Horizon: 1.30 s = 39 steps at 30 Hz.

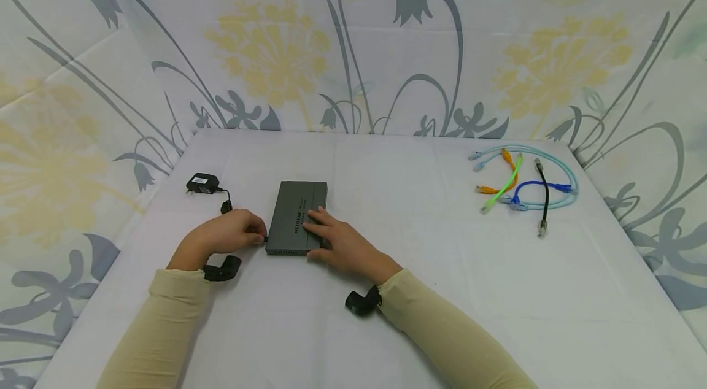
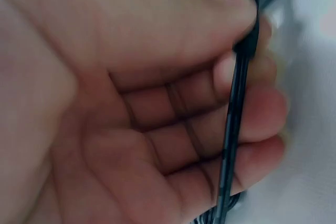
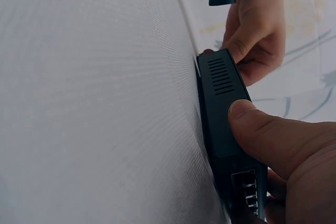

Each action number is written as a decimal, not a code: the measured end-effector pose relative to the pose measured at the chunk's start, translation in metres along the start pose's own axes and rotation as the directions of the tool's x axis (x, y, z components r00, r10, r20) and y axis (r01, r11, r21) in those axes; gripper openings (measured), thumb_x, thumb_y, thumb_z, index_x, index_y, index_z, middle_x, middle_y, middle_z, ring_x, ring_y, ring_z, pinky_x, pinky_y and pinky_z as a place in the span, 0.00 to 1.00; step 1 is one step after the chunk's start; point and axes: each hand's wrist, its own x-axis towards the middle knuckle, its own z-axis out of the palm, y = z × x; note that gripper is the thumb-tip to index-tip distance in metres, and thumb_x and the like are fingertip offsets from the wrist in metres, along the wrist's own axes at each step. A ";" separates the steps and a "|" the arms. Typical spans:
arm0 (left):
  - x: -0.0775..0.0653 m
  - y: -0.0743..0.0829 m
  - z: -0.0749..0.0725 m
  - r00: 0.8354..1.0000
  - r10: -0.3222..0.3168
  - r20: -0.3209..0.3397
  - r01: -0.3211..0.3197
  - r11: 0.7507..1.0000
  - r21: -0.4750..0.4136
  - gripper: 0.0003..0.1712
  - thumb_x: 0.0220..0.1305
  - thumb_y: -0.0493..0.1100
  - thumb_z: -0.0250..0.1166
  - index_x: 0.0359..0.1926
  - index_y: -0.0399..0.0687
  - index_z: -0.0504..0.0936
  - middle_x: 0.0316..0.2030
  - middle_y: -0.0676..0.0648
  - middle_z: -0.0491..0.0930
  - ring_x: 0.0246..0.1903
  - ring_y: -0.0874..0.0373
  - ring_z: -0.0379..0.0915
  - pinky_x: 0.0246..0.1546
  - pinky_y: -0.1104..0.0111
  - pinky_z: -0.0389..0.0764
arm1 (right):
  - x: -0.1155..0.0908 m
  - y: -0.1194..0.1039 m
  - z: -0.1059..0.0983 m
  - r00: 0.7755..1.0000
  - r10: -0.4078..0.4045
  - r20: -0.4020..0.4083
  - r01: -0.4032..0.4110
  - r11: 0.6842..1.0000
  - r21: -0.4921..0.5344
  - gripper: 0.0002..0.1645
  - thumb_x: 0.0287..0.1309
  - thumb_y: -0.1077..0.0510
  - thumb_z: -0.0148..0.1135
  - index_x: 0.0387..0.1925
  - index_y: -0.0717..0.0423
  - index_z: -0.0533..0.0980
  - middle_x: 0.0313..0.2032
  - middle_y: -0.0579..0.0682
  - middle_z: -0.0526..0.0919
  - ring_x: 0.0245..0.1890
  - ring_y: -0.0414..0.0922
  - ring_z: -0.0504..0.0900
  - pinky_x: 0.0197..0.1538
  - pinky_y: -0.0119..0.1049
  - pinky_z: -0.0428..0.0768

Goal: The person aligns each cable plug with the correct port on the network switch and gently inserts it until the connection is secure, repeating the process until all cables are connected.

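Note:
A dark grey Netgear network switch (image 1: 288,208) lies flat on the white table. At its left edge my left hand (image 1: 234,232) pinches the black power plug (image 2: 249,43) between thumb and fingers. The plug's cord (image 2: 233,124) runs down across the curled fingers in the left wrist view. The plug's tip is out of sight at the switch. My right hand (image 1: 348,246) grips the switch's right side, with fingers on top and the thumb (image 3: 252,116) against the vented near side. Ports (image 3: 251,192) show on the switch's right edge in the right wrist view.
A black power adapter (image 1: 202,183) lies at the back left, its bundled cord (image 1: 226,206) just behind my left hand. Several short network cables, among them a light blue cable (image 1: 571,171), a green cable (image 1: 502,185) and a black cable (image 1: 545,199), lie at the back right.

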 end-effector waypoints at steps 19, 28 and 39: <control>0.002 -0.001 0.002 1.000 -0.006 -0.012 0.006 1.000 0.003 0.07 0.64 0.39 0.60 0.36 0.45 0.85 0.33 0.51 0.83 0.33 0.60 0.73 0.35 0.65 0.75 | 0.000 0.000 -0.001 1.000 0.008 0.005 -0.008 1.000 -0.003 0.40 0.62 0.44 0.63 0.71 0.51 0.63 0.76 0.48 0.53 0.77 0.46 0.46 0.72 0.44 0.62; 0.001 -0.005 0.004 0.999 -0.042 -0.003 0.042 0.998 -0.040 0.14 0.63 0.39 0.60 0.47 0.39 0.84 0.40 0.47 0.85 0.37 0.59 0.77 0.38 0.64 0.78 | 0.000 0.001 0.001 1.000 0.003 0.017 -0.003 1.000 -0.006 0.40 0.62 0.44 0.62 0.72 0.51 0.62 0.76 0.47 0.52 0.77 0.45 0.44 0.72 0.43 0.61; 0.001 0.008 0.005 0.996 -0.027 -0.088 0.021 0.997 -0.068 0.34 0.73 0.47 0.53 0.73 0.36 0.56 0.55 0.35 0.76 0.52 0.44 0.77 0.50 0.51 0.77 | 0.000 0.002 0.002 0.999 0.040 -0.005 -0.040 0.999 -0.019 0.39 0.61 0.41 0.63 0.71 0.46 0.64 0.76 0.48 0.50 0.77 0.48 0.45 0.72 0.46 0.62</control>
